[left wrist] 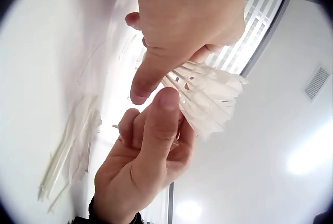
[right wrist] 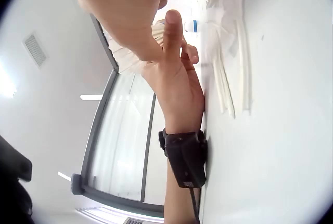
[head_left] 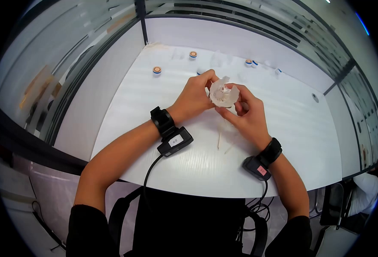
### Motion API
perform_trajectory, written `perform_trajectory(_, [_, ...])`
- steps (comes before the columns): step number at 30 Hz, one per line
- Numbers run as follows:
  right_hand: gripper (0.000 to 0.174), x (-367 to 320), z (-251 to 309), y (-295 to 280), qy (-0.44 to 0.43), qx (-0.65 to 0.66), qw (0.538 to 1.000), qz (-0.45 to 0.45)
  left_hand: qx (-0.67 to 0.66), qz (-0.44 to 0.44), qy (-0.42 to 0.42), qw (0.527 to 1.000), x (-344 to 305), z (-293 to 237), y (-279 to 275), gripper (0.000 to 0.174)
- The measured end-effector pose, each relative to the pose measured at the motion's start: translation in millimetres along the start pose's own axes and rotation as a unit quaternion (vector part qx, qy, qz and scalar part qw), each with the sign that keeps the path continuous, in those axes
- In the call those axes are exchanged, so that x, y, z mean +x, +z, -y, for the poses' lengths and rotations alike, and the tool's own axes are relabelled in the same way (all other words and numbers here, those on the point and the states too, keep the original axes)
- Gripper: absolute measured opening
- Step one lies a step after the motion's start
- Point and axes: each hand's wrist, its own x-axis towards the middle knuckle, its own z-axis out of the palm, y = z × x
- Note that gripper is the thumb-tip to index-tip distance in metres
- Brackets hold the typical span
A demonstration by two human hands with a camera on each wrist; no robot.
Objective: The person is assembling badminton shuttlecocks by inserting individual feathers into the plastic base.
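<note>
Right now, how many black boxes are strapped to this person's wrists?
2. The first box sits at the left wrist, behind the left hand; the second box sits at the right wrist, behind the right hand.

The feathered cone (head_left: 224, 95) and tabletop (head_left: 302, 128) are white, the sleeves (head_left: 85, 229) black, the round pieces (head_left: 157, 70) banded tan, white and blue.

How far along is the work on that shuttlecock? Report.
Seemingly done: the shuttlecock already has a flared skirt. In hand: the left hand and right hand both grip it. Left: perhaps its uneven rim, with loose feathers lying on the table; I cannot tell whether those were pulled out or wait to go in.
</note>
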Motion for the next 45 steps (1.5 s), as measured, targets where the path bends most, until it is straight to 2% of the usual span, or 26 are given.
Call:
perform_trajectory(4, [0.041, 0.0, -2.8, -1.0, -0.004, -0.013, 1.000, -0.013, 0.011, -0.011, -0.019, 1.000, 2.1, -1.1, 1.0, 0.043])
perform_trajectory(6, [0.039, -1.1, -4.4, -0.1, 0.009, 0.005, 0.999, -0.031, -0.020, -0.026, -0.016, 0.999, 2.2, -0.5, 1.3, 0.048])
perform_trajectory(9, [0.041, -0.7, -15.1, 1.2, 0.045, 0.076, 0.996, -0.027, -0.007, -0.012, -0.055, 0.998, 2.5, 1.3, 0.2, 0.051])
perform_trajectory(15, [0.049, -1.2, -37.2, 3.5, 0.077, 0.108, 0.991, -0.012, -0.006, -0.005, -0.085, 0.996, 2.4, 2.5, 0.3, 0.045])
perform_trajectory(20, [0.048, -0.5, -36.8, 1.3, 0.083, 0.080, 0.993, 0.006, -0.015, -0.016, -0.055, 0.998, 3.4, 6.2, 1.8, 0.050])
perform_trajectory(26, [0.043, -0.2, -41.1, 2.4, 0.082, 0.135, 0.987, 0.002, 0.009, -0.005, -0.061, 0.998, 3.7, 11.9, 1.3, 0.042])
perform_trajectory(29, [0.040, 1.6, -37.7, 3.7, 0.066, 0.127, 0.989, -0.019, -0.007, -0.003, -0.080, 0.997, 2.5, 3.0, 0.2, 0.043])
perform_trajectory(30, [0.030, 1.7, -32.7, 4.1, 0.072, 0.129, 0.988, -0.039, 0.001, -0.009, -0.077, 0.997, 1.8, 2.4, -0.4, 0.043])
perform_trajectory(34, [0.018, 3.0, -30.4, 1.0, 0.065, 0.104, 0.991, -0.051, 0.013, -0.025, -0.067, 0.997, 3.8, 2.6, 0.7, 0.042])
perform_trajectory(38, [0.016, 2.4, -33.4, 2.3, 0.031, 0.092, 0.991, -0.087, -0.008, -0.067, -0.035, 0.997, 2.4, 10.8, 5.1, 0.035])
perform_trajectory(41, [0.013, 3.0, -34.0, 3.4, 0.009, 0.110, 0.987, -0.117, 0.007, -0.061, -0.005, 0.998, 3.4, 13.0, 4.2, 0.035])
perform_trajectory(45, [0.011, 4.4, -24.8, -0.1, -0.027, -0.020, 0.985, -0.167, -0.005, -0.060, -0.039, 0.997, 2.2, 9.6, 2.3, 0.031])
